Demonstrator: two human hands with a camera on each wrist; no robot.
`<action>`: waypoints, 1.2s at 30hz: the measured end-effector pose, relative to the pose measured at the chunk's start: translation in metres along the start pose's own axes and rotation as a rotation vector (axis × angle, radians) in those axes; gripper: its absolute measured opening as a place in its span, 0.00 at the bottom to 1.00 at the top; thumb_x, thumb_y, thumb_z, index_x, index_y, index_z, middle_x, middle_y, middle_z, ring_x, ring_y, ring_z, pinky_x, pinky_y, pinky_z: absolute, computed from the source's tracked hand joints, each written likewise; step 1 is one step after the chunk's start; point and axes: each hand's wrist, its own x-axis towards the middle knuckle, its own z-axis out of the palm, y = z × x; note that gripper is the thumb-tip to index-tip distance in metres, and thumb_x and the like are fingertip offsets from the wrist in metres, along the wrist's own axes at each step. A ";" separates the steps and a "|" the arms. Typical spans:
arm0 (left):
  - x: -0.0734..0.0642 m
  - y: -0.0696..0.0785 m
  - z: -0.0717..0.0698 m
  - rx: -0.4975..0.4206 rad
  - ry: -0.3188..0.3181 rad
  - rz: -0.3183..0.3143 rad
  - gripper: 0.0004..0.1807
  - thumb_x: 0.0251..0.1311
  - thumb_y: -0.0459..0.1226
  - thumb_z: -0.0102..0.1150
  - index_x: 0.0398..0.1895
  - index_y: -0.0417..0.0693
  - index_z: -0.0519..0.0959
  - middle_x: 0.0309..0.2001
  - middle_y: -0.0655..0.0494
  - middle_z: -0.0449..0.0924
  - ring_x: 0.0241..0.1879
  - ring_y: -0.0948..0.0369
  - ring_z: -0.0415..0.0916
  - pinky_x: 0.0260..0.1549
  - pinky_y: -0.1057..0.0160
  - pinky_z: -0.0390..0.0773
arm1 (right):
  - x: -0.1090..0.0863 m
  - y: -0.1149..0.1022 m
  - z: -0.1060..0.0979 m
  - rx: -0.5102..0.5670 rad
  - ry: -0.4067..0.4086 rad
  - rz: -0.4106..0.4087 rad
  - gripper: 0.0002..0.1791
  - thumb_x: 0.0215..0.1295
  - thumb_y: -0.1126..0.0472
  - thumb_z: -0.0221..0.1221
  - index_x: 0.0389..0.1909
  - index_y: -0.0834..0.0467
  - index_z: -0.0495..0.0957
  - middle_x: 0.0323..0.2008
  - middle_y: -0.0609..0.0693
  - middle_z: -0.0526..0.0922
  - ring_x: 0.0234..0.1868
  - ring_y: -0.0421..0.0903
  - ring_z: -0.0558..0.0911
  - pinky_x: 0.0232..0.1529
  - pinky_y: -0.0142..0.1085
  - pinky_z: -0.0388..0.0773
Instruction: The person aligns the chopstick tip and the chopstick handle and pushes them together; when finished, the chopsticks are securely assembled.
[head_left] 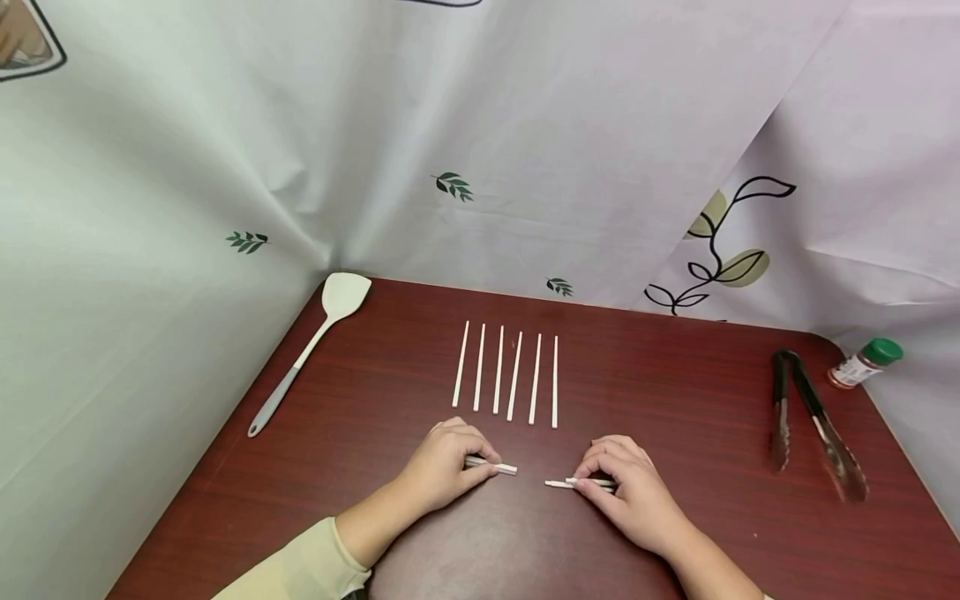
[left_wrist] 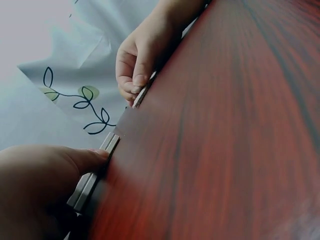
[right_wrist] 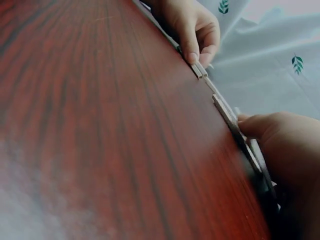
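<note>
Between thumb and fingers, my left hand (head_left: 444, 468) pinches thin white sticks (head_left: 507, 470) low over the table, their ends pointing right. In the left wrist view, two of these sticks (left_wrist: 86, 192) run side by side under the thumb. Across a short gap, my right hand (head_left: 633, 496) pinches more white sticks (head_left: 557, 484), whose ends point left and are slightly staggered. The right wrist view shows the right thumb against these sticks (right_wrist: 226, 114); the palm hides their far ends. Beyond both hands, several similar white sticks (head_left: 498, 371) lie in a spaced, nearly parallel row.
The dark red wooden table (head_left: 660, 383) meets patterned white cloth (head_left: 525, 150) at its back and sides. A white spatula (head_left: 346, 295) with a grey handle lies at the left. Black-handled metal tongs (head_left: 813, 400) and a green-capped spice jar (head_left: 862, 364) are at the right.
</note>
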 end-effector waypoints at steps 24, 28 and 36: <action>-0.003 0.001 0.011 -0.072 0.055 0.016 0.06 0.57 0.40 0.79 0.34 0.61 0.90 0.35 0.75 0.86 0.36 0.71 0.75 0.41 0.61 0.71 | 0.002 -0.002 0.002 -0.015 0.119 -0.057 0.16 0.60 0.73 0.71 0.43 0.50 0.87 0.39 0.35 0.85 0.43 0.39 0.80 0.51 0.33 0.70; -0.003 0.005 0.014 -0.025 0.127 0.117 0.06 0.60 0.40 0.77 0.36 0.60 0.87 0.37 0.73 0.85 0.38 0.69 0.75 0.42 0.62 0.69 | 0.003 -0.008 0.008 0.027 0.220 -0.132 0.14 0.58 0.74 0.72 0.44 0.58 0.91 0.38 0.40 0.87 0.42 0.42 0.80 0.48 0.29 0.73; -0.001 0.018 0.016 -0.038 0.204 0.242 0.08 0.62 0.36 0.74 0.40 0.57 0.85 0.40 0.69 0.83 0.40 0.66 0.77 0.45 0.62 0.71 | 0.005 -0.019 0.018 0.045 0.282 -0.262 0.14 0.80 0.54 0.62 0.43 0.59 0.91 0.36 0.43 0.86 0.40 0.47 0.79 0.47 0.33 0.72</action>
